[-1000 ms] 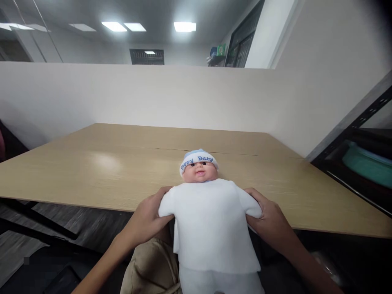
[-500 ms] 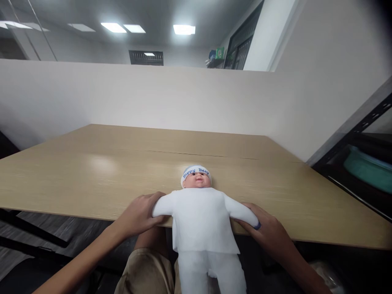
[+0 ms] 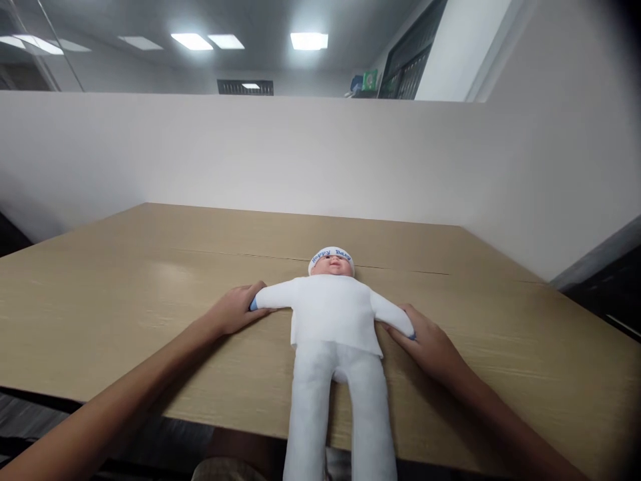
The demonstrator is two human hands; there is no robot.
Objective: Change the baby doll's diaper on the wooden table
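Observation:
A baby doll [image 3: 334,314] in a white top and white trousers lies on its back on the wooden table [image 3: 200,230]. Its head, in a white cap with blue "Happy Baby" lettering [image 3: 331,254], points away from me, and its legs reach over the near edge. My left hand [image 3: 240,308] is closed around the doll's arm on the left, near a blue cuff [image 3: 253,304]. On the other side, my right hand [image 3: 425,339] grips the opposite arm close to its blue-edged sleeve end. Both of the doll's arms are spread outward.
A white partition wall [image 3: 280,153] rises behind the table's far edge. At the right stands a dark rack [image 3: 611,280]. Part of my knee [image 3: 228,469] shows below the near edge.
Both my hands have moved the doll forward, farther onto the table. More of its legs now rests on the tabletop. The view has tilted down and shifted slightly.

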